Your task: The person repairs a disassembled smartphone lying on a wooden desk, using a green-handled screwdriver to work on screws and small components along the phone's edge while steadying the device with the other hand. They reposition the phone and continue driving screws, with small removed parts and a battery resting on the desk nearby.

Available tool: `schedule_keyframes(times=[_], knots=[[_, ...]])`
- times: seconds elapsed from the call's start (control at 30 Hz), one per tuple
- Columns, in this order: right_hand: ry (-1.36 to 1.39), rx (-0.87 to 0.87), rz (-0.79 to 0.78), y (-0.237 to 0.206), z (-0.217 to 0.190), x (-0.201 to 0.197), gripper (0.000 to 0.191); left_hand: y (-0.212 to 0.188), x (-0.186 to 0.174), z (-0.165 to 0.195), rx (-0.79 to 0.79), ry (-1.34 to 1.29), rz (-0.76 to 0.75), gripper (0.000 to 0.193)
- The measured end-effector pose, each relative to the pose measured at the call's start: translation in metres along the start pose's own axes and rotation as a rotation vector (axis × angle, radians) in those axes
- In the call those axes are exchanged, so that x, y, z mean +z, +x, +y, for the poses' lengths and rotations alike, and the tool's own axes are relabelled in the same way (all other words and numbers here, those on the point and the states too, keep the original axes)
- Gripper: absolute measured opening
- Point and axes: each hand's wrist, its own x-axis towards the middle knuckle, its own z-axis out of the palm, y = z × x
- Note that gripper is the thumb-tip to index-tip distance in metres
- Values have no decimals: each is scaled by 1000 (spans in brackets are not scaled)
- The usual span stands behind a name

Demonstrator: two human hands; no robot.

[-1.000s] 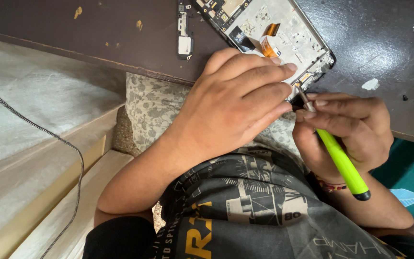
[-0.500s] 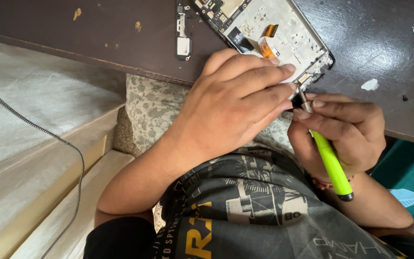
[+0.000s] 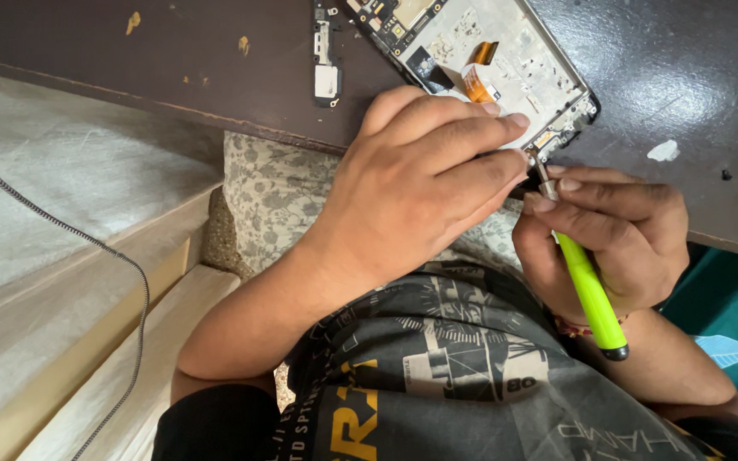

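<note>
An opened phone with bare circuit parts and an orange flex strip lies on the dark brown table. My left hand rests flat on the phone's near end, fingers pressing it down. My right hand grips a bright green screwdriver with a black cap. Its metal tip touches the phone's near corner, just beside my left fingertips.
A small loose phone part lies on the table left of the phone. A white scrap sits to the right. A braided cable runs over pale bedding at left. A patterned cushion lies under the table edge.
The green screwdriver has shifted slightly in my right hand, its tail swinging a little. My left hand stays pressed on the phone.
</note>
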Motion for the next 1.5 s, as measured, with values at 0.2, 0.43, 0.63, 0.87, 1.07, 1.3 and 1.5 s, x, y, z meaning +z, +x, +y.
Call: schedule_keyframes(times=[0.2, 0.43, 0.63, 0.87, 1.07, 1.3, 1.5], knots=[[-6, -2, 0, -1, 1, 2, 22, -1, 2, 0, -4, 3, 11, 13], [-21, -10, -18, 0, 1, -1, 21, -1, 1, 0, 1, -1, 9, 14], [-11, 1, -15, 2, -1, 1, 20, -2, 2, -1, 4, -1, 11, 16], [170, 134, -159, 13, 5, -26, 20, 0, 6, -3, 19, 6, 24, 16], [36, 173, -191, 13, 4, -39, 22, 0, 2, -4, 15, -2, 22, 11], [89, 150, -173, 20, 7, -35, 23, 2, -3, -2, 10, -19, 11, 12], [83, 149, -180, 22, 2, -36, 21, 5, -3, 1, 10, -2, 11, 14]])
